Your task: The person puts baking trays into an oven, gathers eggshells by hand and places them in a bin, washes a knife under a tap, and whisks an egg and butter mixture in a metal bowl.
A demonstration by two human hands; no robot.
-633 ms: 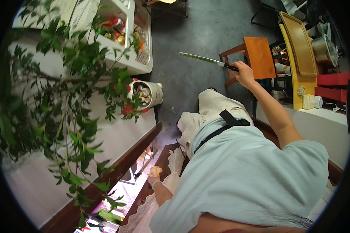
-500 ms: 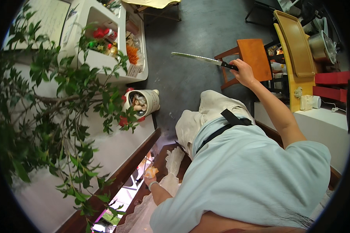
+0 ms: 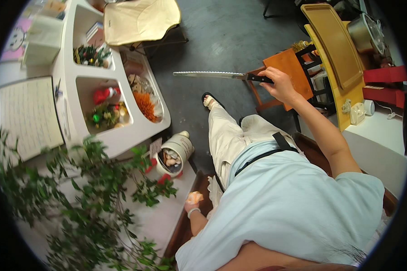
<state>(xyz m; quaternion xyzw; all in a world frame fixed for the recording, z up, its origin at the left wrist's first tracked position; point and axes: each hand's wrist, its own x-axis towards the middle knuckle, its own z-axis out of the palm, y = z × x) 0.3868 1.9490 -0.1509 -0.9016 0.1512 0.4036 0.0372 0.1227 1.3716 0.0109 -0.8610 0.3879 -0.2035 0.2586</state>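
My right hand (image 3: 279,86) is closed round the black handle of a long serrated bread knife (image 3: 210,75). Its blade stretches out to the left over the grey floor, teeth toward the far side. Behind the hand stands an orange-brown wooden stool (image 3: 282,65), lower than the knife. Down at my left side, my left hand (image 3: 191,202) holds a small crumpled orange-and-white thing (image 3: 195,197), like a wrapper or cloth; its kind is unclear. A white bin (image 3: 178,148) with pale roundish things inside stands just ahead of that hand.
A white shelf unit (image 3: 122,77) with ornaments and dried flowers rises on the left, beside a leafy plant (image 3: 99,189). Ahead is a cream folding chair (image 3: 142,20). To the right, a tan tray (image 3: 337,47) and a steel pot (image 3: 365,34) stand near red boxes (image 3: 384,86).
I have stepped forward, and one sandalled foot now shows ahead. The shelf, bin and folding chair sit nearer. The knife has swung to lie more level; both hands keep their hold.
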